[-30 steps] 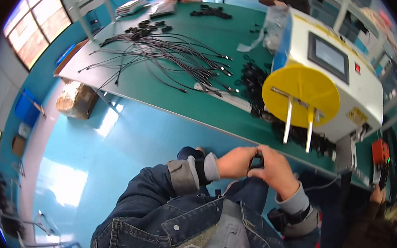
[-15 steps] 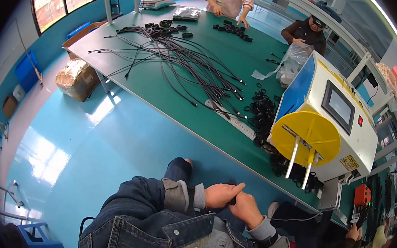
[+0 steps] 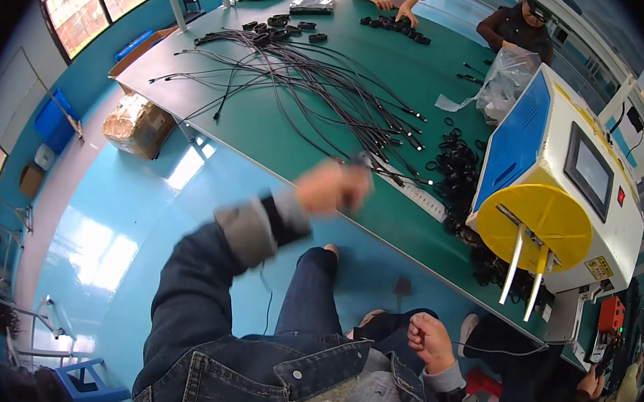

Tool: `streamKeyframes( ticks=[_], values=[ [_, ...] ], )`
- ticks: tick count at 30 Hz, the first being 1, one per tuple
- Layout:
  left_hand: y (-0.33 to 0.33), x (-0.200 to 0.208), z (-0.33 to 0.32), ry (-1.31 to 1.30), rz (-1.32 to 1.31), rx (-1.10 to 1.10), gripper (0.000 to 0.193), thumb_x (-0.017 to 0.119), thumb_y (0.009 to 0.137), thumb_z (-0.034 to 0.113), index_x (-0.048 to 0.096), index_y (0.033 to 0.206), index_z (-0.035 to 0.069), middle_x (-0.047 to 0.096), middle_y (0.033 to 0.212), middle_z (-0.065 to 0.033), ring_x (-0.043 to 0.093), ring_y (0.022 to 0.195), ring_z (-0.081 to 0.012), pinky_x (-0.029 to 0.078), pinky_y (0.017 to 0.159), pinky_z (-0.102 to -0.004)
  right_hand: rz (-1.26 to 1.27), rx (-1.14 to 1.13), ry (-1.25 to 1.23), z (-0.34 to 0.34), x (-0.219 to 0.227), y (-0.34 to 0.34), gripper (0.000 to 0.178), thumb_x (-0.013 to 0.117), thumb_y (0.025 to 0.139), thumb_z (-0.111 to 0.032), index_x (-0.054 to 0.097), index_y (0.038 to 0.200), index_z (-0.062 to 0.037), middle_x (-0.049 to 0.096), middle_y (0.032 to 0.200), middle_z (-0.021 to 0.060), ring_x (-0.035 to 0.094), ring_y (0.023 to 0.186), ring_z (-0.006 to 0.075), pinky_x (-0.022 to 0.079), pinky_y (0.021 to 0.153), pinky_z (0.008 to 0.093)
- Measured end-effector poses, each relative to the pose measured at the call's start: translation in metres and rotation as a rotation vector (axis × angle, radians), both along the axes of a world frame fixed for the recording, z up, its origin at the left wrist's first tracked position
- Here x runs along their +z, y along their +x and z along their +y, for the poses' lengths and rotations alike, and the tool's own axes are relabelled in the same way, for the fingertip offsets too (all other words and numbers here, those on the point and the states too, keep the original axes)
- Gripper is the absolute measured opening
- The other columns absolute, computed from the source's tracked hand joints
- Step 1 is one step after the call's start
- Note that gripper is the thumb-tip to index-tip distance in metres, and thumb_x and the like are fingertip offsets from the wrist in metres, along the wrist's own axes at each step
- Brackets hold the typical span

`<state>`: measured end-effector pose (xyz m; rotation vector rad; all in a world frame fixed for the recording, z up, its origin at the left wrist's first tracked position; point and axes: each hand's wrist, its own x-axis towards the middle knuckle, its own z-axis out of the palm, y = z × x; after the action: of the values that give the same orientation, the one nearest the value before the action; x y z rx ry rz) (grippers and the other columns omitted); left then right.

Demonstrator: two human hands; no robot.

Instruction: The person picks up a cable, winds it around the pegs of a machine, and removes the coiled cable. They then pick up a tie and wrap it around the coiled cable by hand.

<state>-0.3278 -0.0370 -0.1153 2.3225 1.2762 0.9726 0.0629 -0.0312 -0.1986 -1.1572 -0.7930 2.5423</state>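
Raised over the near edge of the green table (image 3: 267, 131), my left hand (image 3: 327, 188) is smeared by motion. Its fingers are closed around a small dark object (image 3: 358, 180) whose kind I cannot make out. My right hand (image 3: 430, 341) is low by my lap with its fingers curled in, and nothing shows in them. Beyond my left hand a spread of black cables (image 3: 324, 94) covers the tabletop, their plug ends toward the right. A white ruler (image 3: 414, 197) lies near those ends, beside a heap of black rings (image 3: 459, 171).
At the right stands a white and blue machine (image 3: 608, 172) with a yellow disc (image 3: 542, 220) and two prongs. A clear plastic bag (image 3: 508, 83) sits behind it. Two people work across the table near black coils (image 3: 394, 27). A carton (image 3: 139, 125) rests on the floor.
My hands, together before, are now apart. The left has swung up and forward to the table with the dark object; the right stays low. The view has shifted slightly.
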Motion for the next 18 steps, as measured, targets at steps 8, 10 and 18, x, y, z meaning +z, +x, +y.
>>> streamKeyframes(
  ticks=[8, 10, 18],
  values=[
    [-0.136, -0.017, 0.043, -0.166, 0.391, 0.643, 0.028, 0.063, 0.077, 0.02, 0.054, 0.098, 0.005, 0.055, 0.11, -0.016, 0.051, 0.104, -0.0304, 0.033, 0.1, -0.0416, -0.08, -0.044, 0.009, 0.004, -0.001, 0.004, 0.009, 0.052, 0.087, -0.012, 0.049, 0.081, -0.0061, 0.046, 0.064, 0.0013, 0.039, 0.048, 0.0079, 0.029, 0.039, 0.0191],
    [-0.134, -0.014, 0.028, -0.251, 0.36, 0.686, 0.023, 0.062, 0.077, 0.019, 0.054, 0.095, 0.006, 0.056, 0.106, -0.0129, 0.052, 0.102, -0.0289, 0.032, 0.101, -0.0409, -0.1, -0.035, 0.012, 0.003, 0.002, 0.008, 0.009, 0.051, 0.087, -0.012, 0.049, 0.08, -0.0061, 0.046, 0.063, 0.0014, 0.039, 0.047, 0.0082, 0.029, 0.039, 0.0195],
    [-0.015, 0.021, -0.001, -0.107, 0.279, 0.383, 0.011, 0.057, 0.079, 0.012, 0.052, 0.088, 0.01, 0.055, 0.074, -0.0073, 0.055, 0.084, -0.027, 0.04, 0.08, -0.0409, -0.302, -0.319, 1.126, -0.007, 0.023, 0.006, 0.014, 0.058, 0.083, -0.007, 0.056, 0.095, -0.0004, 0.055, 0.072, 0.0054, 0.047, 0.058, 0.0103, 0.039, 0.047, 0.0232]
  ],
)
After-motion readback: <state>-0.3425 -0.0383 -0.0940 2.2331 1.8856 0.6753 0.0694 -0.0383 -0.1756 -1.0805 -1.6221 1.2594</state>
